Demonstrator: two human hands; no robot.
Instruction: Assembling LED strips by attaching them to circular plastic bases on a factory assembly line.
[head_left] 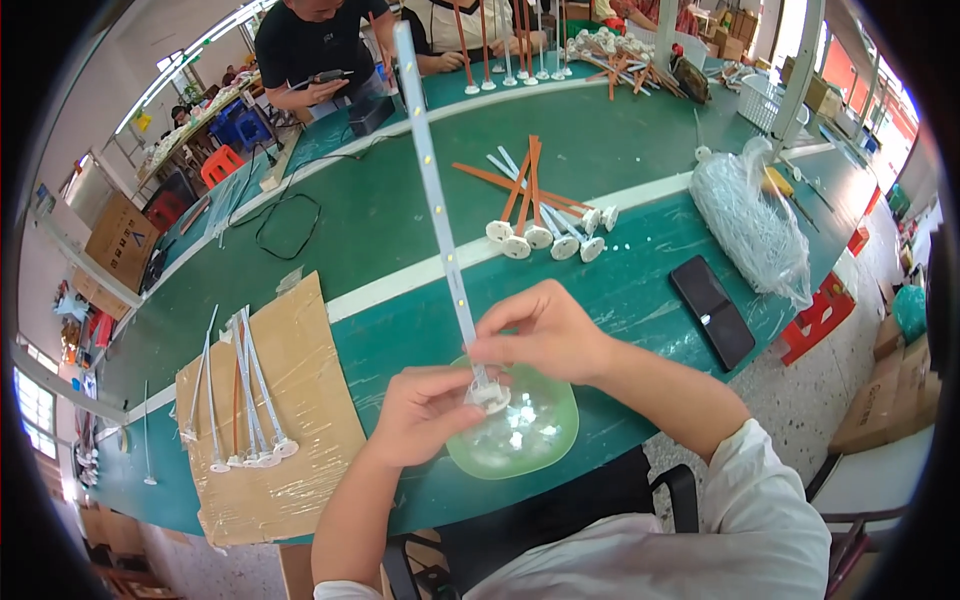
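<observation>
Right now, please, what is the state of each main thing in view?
Left hand: holding round white base
Right hand: pinching the LED strip
LED strip: raised, base down
Green bowl: upright, beneath the hands
Black smartphone: lying flat
Clear plastic bag: stuffed
Cardboard sheet: flat

Held strip (440,225): pale, smooth, plastic-looking, with small yellow dots along its face. Round base (490,394): white, plastic-looking. Bowl (556,440): light green translucent plastic, glossy, with bright highlights inside. Desk (620,340): smooth green sheet, slight sheen, pale scuffs. Cardboard (310,380): brown paper board, matt where bare, shiny and wrinkled under clear film. Brown strips (534,185): flat, dull; exact material unclear. Bag (748,215): thin clear plastic, crinkled, reflective. Phone (712,312): black, smooth, glossy, glass-like face. Sleeve (765,500): white cloth, matt, creased. Stool (822,318): red plastic, smooth.
</observation>
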